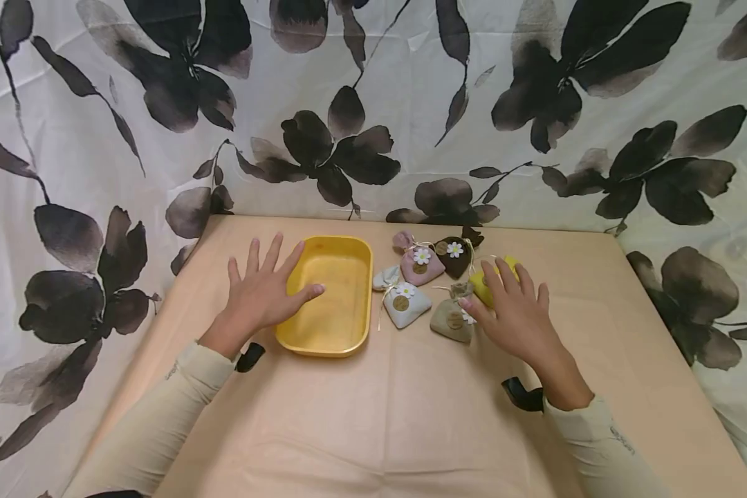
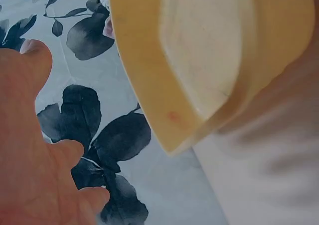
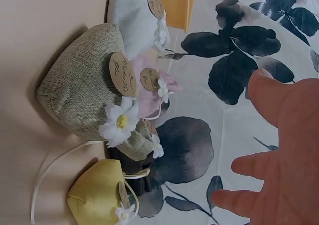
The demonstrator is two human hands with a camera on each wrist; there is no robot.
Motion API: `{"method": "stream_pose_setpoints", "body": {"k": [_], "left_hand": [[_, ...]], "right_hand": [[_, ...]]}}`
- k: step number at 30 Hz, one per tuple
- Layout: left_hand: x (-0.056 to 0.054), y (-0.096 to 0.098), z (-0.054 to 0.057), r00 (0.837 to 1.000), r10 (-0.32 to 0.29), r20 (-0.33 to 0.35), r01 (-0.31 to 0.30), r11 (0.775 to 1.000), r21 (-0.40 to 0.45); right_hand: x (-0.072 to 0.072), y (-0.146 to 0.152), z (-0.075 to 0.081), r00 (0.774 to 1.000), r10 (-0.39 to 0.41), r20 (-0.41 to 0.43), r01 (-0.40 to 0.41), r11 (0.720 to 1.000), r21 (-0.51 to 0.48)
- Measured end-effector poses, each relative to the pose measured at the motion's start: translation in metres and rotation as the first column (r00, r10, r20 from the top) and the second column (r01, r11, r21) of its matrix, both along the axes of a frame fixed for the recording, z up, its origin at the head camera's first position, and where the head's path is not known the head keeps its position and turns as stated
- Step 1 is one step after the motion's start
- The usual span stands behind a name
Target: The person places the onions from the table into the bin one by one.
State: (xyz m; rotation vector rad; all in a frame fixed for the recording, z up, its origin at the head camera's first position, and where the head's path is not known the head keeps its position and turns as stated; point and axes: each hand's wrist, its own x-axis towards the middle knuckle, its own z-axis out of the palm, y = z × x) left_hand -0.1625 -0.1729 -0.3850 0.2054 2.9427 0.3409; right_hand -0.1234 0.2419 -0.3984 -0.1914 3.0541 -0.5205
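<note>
A: Head view: how do the hands lie relative to the yellow tray (image 1: 339, 308)?
B: The left hand (image 1: 261, 294) spreads over the tray's left rim; the right hand (image 1: 517, 315) spreads well to the tray's right, partly covering the yellow pouch (image 1: 481, 287). On both hands the fingers are straight and apart, clamped on nothing.
A: And the pouches?
B: All 5 lie to the tray's right on the table (image 1: 380, 415): the white pouch (image 1: 413, 312) just beside its rim, then the pink pouch (image 1: 420, 271), the brown pouch (image 1: 457, 268), the grey-green pouch (image 1: 443, 324) and the yellow pouch.
A: Left wrist view?
B: A gap shows between the left hand and the tray; floral cloth (image 2: 45, 80) lies beyond the tray.
A: Right wrist view?
B: The white pouch appears between the tray and the grey-green pouch, whose white flower (image 3: 119, 121) and script-marked tag (image 3: 122, 74) show. The right hand's digits appear clear of every pouch.
</note>
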Motion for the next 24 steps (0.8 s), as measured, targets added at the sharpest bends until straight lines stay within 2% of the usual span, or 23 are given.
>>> {"method": "stream_pose_setpoints", "body": {"k": [9, 16, 24], "left_hand": [[0.006, -0.010, -0.006, 1.000, 0.019, 0.001, -0.019, 1.000, 0.010], [0.013, -0.014, -0.020, 1.000, 0.016, 0.010, -0.016, 1.000, 0.013], [0.019, -0.020, -0.037, 1.000, 0.022, 0.006, -0.023, 0.997, 0.074]], "right_hand": [[0.004, -0.004, -0.004, 0.999, 0.009, 0.036, -0.009, 1.000, 0.011], [0.009, -0.002, -0.014, 0.999, 0.011, 0.048, -0.012, 1.000, 0.010], [0.016, 0.000, -0.025, 1.000, 0.015, 0.022, -0.015, 1.000, -0.024]]}}
